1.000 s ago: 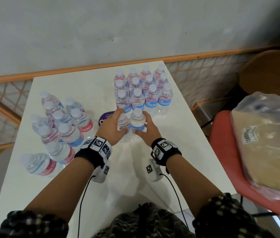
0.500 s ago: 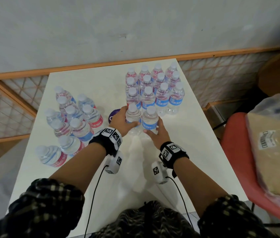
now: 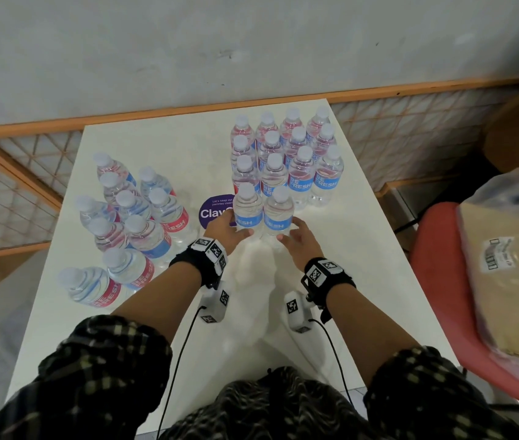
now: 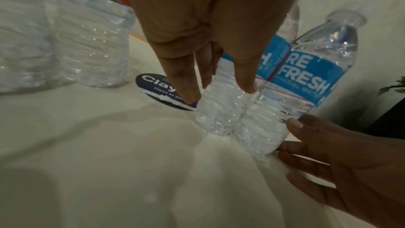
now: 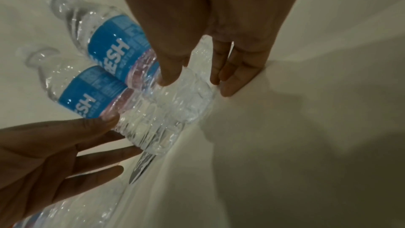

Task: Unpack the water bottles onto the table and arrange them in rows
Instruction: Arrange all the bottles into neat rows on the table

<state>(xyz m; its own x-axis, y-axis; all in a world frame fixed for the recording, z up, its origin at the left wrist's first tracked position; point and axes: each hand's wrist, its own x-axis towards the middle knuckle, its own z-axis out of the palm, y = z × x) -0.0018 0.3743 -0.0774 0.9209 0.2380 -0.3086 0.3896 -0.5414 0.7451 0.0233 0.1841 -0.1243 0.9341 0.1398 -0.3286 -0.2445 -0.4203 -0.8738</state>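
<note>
Two blue-label water bottles stand side by side just in front of the arranged block of bottles (image 3: 286, 154) at the table's far right. My left hand (image 3: 234, 228) straddles the base of the left bottle (image 3: 248, 211), thumb in front and straight fingers beside it. In the left wrist view the thumb (image 4: 245, 82) touches that bottle (image 4: 221, 110). My right hand (image 3: 290, 231) has spread, straight fingers at the base of the right bottle (image 3: 278, 214). Its thumb (image 5: 168, 75) rests on the ribbed base (image 5: 188, 96).
A loose cluster of bottles (image 3: 131, 217) stands at the table's left, with one (image 3: 93, 285) near the front edge. A purple round sticker (image 3: 212, 211) lies on the white table (image 3: 331, 265). A red chair (image 3: 436, 281) with a plastic bag (image 3: 512, 265) stands to the right.
Both hands have slid the two bottles up to the block's front row. Their fingers have loosened from a wrapped grip to straight and spread.
</note>
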